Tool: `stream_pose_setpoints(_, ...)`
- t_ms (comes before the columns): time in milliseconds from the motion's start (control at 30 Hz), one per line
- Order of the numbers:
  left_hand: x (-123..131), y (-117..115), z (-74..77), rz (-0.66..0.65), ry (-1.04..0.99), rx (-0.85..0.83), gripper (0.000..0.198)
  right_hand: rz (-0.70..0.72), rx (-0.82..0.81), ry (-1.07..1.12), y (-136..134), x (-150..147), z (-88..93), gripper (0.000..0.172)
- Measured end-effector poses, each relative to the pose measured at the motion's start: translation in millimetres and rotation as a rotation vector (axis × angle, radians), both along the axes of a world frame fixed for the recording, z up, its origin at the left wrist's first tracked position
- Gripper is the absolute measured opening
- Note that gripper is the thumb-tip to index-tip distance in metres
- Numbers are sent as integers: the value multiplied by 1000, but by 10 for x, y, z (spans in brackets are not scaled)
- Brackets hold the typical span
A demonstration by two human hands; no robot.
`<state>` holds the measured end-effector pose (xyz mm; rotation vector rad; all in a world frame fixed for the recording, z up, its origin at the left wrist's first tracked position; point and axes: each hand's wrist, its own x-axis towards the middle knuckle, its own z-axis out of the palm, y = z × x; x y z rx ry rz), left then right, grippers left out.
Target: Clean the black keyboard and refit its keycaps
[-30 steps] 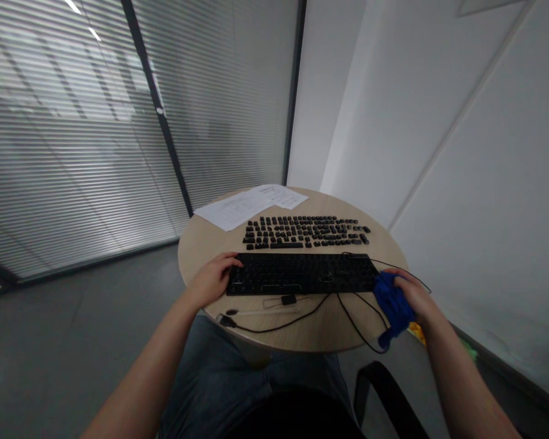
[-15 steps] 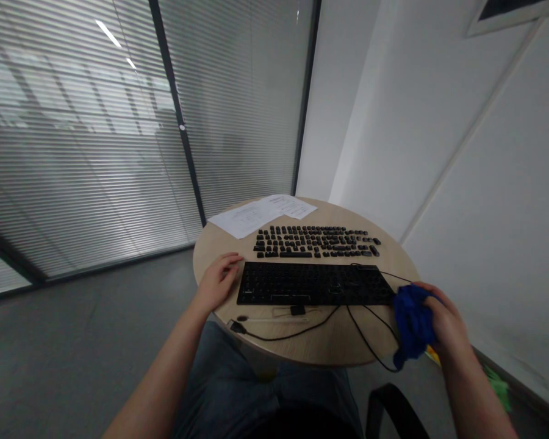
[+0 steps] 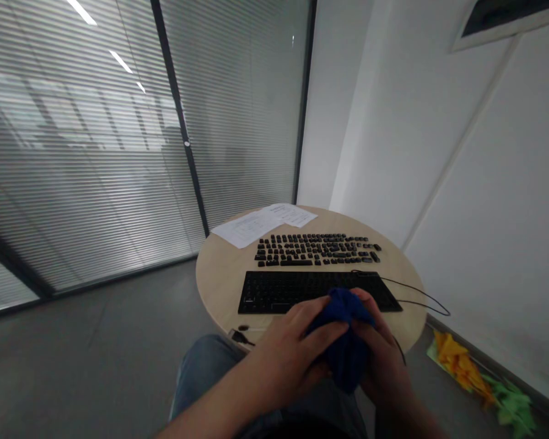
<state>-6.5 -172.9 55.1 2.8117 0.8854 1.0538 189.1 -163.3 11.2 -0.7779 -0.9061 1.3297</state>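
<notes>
- Left hand [image 3: 295, 347] is low in the frame, just about centre. Fingers are bent and mostly closed, gripping a bunched-up blue cloth [image 3: 350, 360], with the thumb side pressed into the folds.
- Right hand [image 3: 382, 353] sits right next to it, a bit further right, curled round the other side of the same cloth. So both have hold of it. Can't tell what the fingers tucked behind the fabric are doing.
- That cloth is bottom centre, slightly right, and blocks part of the near edge of the black keyboard [image 3: 274, 292] from view. Can't really tell if it's touching the keyboard or just held in front.
- The keyboard lies flat across the middle of the round wooden counter [image 3: 217, 296], a little below the centre of the frame. A thin black cable [image 3: 412, 285] loops out past the right edge.
- Just above it in the frame there's a bunch of loose black keycaps [image 3: 297, 250] set out in rows, long bar in the bottom one.
- White printed papers [image 3: 256, 227] are at the far left of the counter, overlapping.
- Cable plug [image 3: 238, 336] near the left front edge.
- Lower right, on the floor: crumpled orange cloth [image 3: 455, 360] and green cloth [image 3: 515, 408].
</notes>
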Motion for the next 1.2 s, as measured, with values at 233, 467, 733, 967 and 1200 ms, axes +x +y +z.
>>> stream_pose_setpoints(233, -85, 362, -16, 78, -190, -87, 31, 242, 125, -129, 45, 86, -56, 45)
stream_pose_setpoints(467, 237, 649, 533, -100, -277, -13, 26, -60, 292, -196, 228, 277, 367, 74)
stream_pose_setpoints(733, -590, 573, 184, 90, 66, -112, 15, -468, 455, -298, 262, 954, 552, 72)
stream_pose_setpoints(967, -535, 393, -540, 151, 309, -111, 16, -389, 627, -687, 231, 916, 203, 51)
stream_pose_setpoints(1200, -423, 547, -717, 229, 337, -86, 18, 75, 767, -1528, 316, 519, -112, 58)
